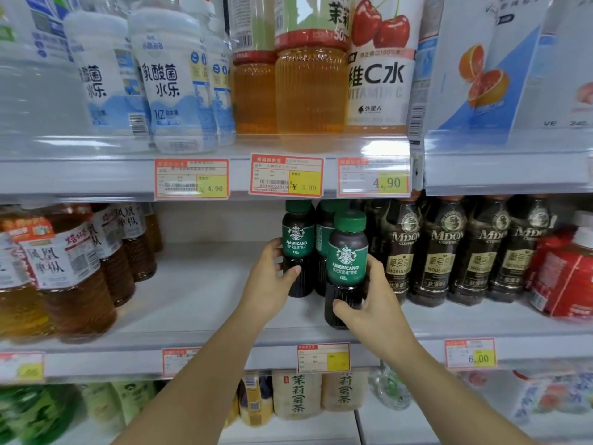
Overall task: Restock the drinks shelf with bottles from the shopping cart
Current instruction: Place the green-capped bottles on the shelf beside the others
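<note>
Supermarket shelving fills the view; on the middle shelf (pixel 199 303) the left hand (pixel 269 281) has its grip clamped on the rear Americano bottle (pixel 296 239), the right hand (pixel 372 303) wrapped round the front Americano bottle (pixel 348 252), beside the dark coffee bottles (pixel 442 248). Placement looks underway; next, I judge, both bottles need squaring into the row, then releasing

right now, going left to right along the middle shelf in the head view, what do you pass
tea bottles → bare shelf → left hand gripping the left Americano bottle → front Americano bottle gripped by the right hand → dark coffee bottles → red-labelled bottles
</note>
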`<action>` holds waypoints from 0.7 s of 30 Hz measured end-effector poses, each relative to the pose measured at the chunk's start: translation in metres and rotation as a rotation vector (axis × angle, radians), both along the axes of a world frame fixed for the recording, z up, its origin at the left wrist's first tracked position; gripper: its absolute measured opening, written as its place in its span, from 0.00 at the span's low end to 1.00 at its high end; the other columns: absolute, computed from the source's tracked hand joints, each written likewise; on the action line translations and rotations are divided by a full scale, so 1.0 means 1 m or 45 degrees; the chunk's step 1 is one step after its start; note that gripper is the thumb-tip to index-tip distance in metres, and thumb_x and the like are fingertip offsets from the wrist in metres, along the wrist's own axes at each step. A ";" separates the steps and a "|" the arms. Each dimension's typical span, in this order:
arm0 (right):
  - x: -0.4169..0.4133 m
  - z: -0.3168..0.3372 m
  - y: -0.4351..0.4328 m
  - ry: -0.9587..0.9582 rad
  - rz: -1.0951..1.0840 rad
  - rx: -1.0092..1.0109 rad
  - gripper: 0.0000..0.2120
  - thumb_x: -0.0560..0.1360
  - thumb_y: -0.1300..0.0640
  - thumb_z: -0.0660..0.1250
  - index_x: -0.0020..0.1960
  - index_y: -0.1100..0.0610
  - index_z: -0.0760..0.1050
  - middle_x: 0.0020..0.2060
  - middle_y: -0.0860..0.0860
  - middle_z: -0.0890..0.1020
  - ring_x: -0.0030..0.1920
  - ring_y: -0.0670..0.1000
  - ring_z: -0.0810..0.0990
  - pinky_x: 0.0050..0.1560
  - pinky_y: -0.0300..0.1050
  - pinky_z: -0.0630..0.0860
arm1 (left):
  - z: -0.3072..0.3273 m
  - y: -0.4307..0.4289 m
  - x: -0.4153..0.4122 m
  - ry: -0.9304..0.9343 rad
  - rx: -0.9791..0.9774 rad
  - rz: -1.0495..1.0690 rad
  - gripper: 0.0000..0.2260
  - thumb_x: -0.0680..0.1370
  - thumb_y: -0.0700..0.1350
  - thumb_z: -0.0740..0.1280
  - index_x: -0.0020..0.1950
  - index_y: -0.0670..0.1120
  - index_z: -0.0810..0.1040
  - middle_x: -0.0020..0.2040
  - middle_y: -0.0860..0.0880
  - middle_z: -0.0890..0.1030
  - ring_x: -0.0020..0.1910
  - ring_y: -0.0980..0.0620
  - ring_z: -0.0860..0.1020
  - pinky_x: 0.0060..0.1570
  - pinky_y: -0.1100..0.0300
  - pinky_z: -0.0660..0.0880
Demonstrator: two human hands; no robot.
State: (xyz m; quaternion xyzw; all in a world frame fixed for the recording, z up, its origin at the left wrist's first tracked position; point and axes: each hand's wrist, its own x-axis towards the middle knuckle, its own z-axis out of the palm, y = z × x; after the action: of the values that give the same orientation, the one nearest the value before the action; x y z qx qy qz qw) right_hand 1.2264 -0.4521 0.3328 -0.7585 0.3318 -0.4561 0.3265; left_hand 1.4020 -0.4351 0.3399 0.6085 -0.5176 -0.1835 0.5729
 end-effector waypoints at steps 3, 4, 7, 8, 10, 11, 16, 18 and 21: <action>0.006 -0.002 -0.002 -0.016 -0.119 -0.079 0.36 0.64 0.56 0.77 0.67 0.52 0.63 0.59 0.47 0.73 0.61 0.44 0.71 0.61 0.39 0.70 | -0.001 -0.002 -0.002 -0.019 -0.015 0.016 0.23 0.76 0.35 0.67 0.69 0.44 0.65 0.59 0.52 0.73 0.61 0.52 0.72 0.60 0.62 0.68; 0.007 -0.002 -0.004 -0.021 -0.123 -0.083 0.36 0.64 0.57 0.77 0.67 0.53 0.64 0.59 0.47 0.72 0.61 0.45 0.71 0.61 0.41 0.70 | -0.001 -0.002 -0.003 -0.024 -0.017 0.015 0.24 0.76 0.36 0.67 0.69 0.45 0.64 0.59 0.53 0.72 0.62 0.52 0.72 0.60 0.62 0.68; 0.006 -0.001 -0.008 -0.018 -0.028 -0.034 0.35 0.65 0.60 0.74 0.67 0.50 0.63 0.60 0.46 0.73 0.61 0.44 0.71 0.61 0.40 0.69 | 0.001 0.006 -0.008 -0.099 -0.051 0.109 0.26 0.75 0.39 0.68 0.70 0.46 0.63 0.61 0.54 0.68 0.61 0.55 0.70 0.62 0.59 0.68; 0.006 -0.001 -0.009 -0.022 -0.003 -0.010 0.35 0.66 0.60 0.74 0.68 0.49 0.63 0.60 0.46 0.73 0.61 0.44 0.71 0.62 0.41 0.69 | 0.003 0.011 -0.010 -0.139 -0.109 0.202 0.23 0.75 0.40 0.68 0.68 0.47 0.64 0.60 0.54 0.67 0.58 0.57 0.70 0.61 0.59 0.70; 0.006 0.000 -0.008 -0.038 0.017 0.005 0.33 0.67 0.60 0.73 0.67 0.49 0.64 0.60 0.46 0.73 0.61 0.43 0.71 0.62 0.40 0.69 | 0.008 0.023 -0.019 -0.175 -0.308 0.309 0.15 0.76 0.41 0.67 0.59 0.52 0.69 0.55 0.53 0.70 0.50 0.59 0.72 0.52 0.61 0.74; 0.007 0.001 -0.007 -0.039 0.011 -0.022 0.32 0.67 0.60 0.73 0.67 0.48 0.64 0.60 0.45 0.72 0.62 0.42 0.70 0.62 0.36 0.68 | 0.011 0.029 -0.026 -0.171 -0.371 0.268 0.13 0.75 0.42 0.68 0.55 0.55 0.70 0.53 0.53 0.72 0.48 0.59 0.74 0.47 0.64 0.74; 0.013 0.006 0.004 0.074 0.048 -0.162 0.28 0.66 0.58 0.72 0.64 0.49 0.69 0.52 0.44 0.71 0.57 0.37 0.70 0.55 0.28 0.68 | 0.015 0.038 -0.052 -0.054 -0.174 -0.106 0.20 0.71 0.47 0.73 0.59 0.59 0.70 0.54 0.60 0.79 0.52 0.64 0.77 0.50 0.66 0.75; 0.012 0.009 0.006 0.123 0.109 -0.155 0.27 0.67 0.57 0.71 0.63 0.48 0.70 0.51 0.45 0.72 0.54 0.36 0.71 0.53 0.33 0.70 | 0.015 0.037 -0.051 -0.037 -0.171 -0.104 0.20 0.71 0.46 0.73 0.61 0.55 0.72 0.52 0.58 0.80 0.50 0.64 0.78 0.49 0.67 0.75; 0.004 0.014 0.004 0.016 0.125 -0.069 0.26 0.72 0.56 0.68 0.68 0.48 0.66 0.56 0.45 0.71 0.58 0.37 0.70 0.60 0.35 0.68 | 0.014 0.041 -0.042 -0.051 -0.200 -0.056 0.19 0.72 0.46 0.72 0.61 0.55 0.73 0.52 0.59 0.80 0.50 0.64 0.78 0.46 0.70 0.74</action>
State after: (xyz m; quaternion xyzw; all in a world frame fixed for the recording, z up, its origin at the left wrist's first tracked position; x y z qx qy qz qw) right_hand 1.2301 -0.4482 0.3464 -0.7853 0.2835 -0.4437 0.3257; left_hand 1.3597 -0.3940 0.3540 0.5536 -0.5550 -0.1429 0.6042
